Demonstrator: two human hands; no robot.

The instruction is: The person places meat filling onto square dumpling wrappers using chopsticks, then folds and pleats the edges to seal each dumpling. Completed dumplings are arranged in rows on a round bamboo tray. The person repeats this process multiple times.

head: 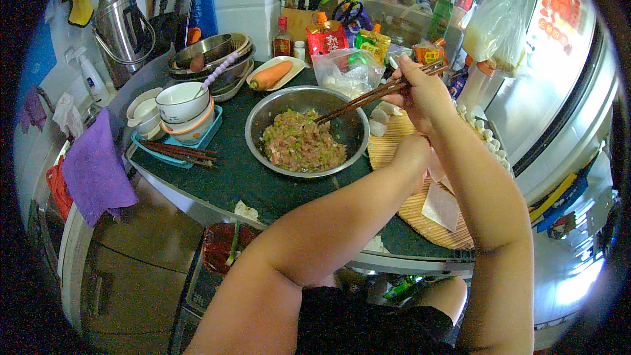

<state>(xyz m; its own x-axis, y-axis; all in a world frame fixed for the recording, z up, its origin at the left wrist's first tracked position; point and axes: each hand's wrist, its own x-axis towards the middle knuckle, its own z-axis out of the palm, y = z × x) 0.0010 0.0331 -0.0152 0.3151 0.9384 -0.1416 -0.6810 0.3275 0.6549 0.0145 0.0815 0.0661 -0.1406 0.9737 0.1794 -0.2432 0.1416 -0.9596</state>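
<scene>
My right hand point(419, 84) is shut on wooden chopsticks point(369, 94), whose tips touch the minced filling point(300, 143) in a stainless steel bowl point(250, 140). The filling looks like pale pink meat with green bits. Just below, my left hand point(418, 158) is over a round ribbed mat point(419, 219); its fingers are mostly hidden behind the right forearm, beside a pale wrapper. Flat dough wrappers point(441, 206) lie on the mat, and small white lumps point(378, 122) rest at its upper left. Wrapped dumplings point(493, 145) sit in rows beyond my right forearm.
Stacked bowls point(183, 103) and more chopsticks point(177, 153) are on a blue tray point(218, 121) at the left. A carrot point(271, 75) on a white dish point(297, 65), a plastic bag point(347, 76) and seasoning pouches point(326, 34) stand behind the bowl. Nested metal basins point(229, 76) stand back left.
</scene>
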